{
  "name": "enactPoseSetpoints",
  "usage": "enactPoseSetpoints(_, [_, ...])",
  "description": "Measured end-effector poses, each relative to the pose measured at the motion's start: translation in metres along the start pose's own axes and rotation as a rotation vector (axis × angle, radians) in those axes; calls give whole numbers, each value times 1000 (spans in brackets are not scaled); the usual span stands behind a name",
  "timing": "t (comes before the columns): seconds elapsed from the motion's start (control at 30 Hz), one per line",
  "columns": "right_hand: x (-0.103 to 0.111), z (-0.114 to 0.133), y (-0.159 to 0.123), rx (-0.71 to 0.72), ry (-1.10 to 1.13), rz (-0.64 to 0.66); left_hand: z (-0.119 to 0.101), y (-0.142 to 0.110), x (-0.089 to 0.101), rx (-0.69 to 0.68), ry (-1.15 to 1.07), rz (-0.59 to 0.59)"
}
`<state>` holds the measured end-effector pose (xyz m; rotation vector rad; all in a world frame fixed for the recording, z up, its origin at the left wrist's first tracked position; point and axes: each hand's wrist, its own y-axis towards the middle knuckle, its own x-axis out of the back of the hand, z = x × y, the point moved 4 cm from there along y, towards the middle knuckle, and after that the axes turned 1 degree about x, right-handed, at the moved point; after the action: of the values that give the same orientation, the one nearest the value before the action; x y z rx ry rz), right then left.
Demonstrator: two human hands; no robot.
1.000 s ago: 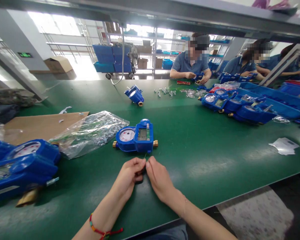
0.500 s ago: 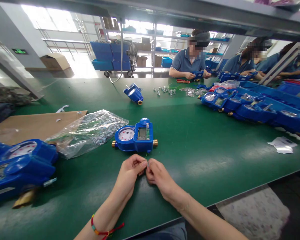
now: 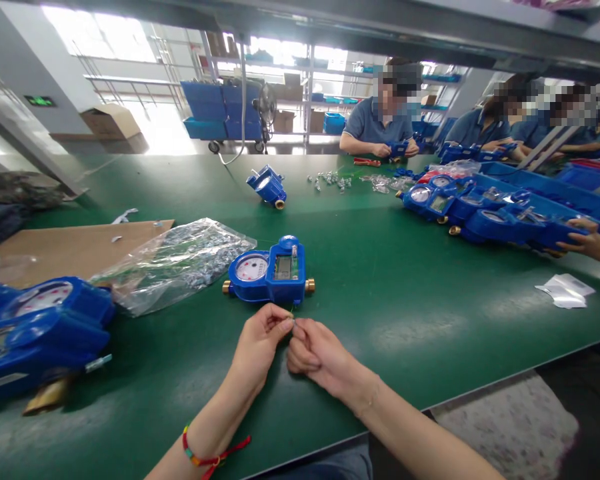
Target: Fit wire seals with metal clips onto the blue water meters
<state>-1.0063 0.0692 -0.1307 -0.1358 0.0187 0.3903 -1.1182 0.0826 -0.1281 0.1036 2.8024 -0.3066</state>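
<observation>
A blue water meter [image 3: 269,273] with a round dial, a small display window and brass end fittings lies on the green table just beyond my hands. A thin yellowish wire [image 3: 293,311] runs from its lower edge to my fingertips. My left hand [image 3: 264,337] is closed in a pinch on this wire. Against its fingertips, my right hand [image 3: 317,353] pinches too, with the other fingers curled; what it holds is too small to make out. Left of the meter lies a clear plastic bag [image 3: 180,257] full of small bluish-grey pieces.
More water meters [image 3: 40,333] stand close on the left, and one meter [image 3: 267,187] sits farther back. A row of meters [image 3: 505,217] lies beside blue bins at right, where another person's hand [image 3: 587,237] touches one. Cardboard [image 3: 75,250] lies behind the bag.
My right hand has turned slightly, its lower fingers curling further in, while my left hand stays nearly in place. At far right, another person's hand has come in onto the meters.
</observation>
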Motion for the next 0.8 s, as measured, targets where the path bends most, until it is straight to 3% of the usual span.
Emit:
enactPoseSetpoints(0.07, [2, 0, 1, -6, 8, 19, 1, 0, 1, -10, 14, -1])
enactPoseSetpoints(0.23, [12, 8, -2, 176, -306, -184, 6, 1, 0, 62, -17, 64])
enactPoseSetpoints(0.4, [6, 1, 4, 31, -159, -22, 2, 3, -1, -8, -16, 10])
enactPoseSetpoints(0.57, [16, 9, 4, 112, -320, -149, 8, 7, -2, 68, -89, 73])
enactPoseSetpoints(0.63, [16, 8, 5, 109, -368, -143, 11, 9, -3, 72, -121, 81])
enactPoseSetpoints(0.8, [15, 1, 14, 23, -290, 37, 14, 12, -4, 19, -145, 40])
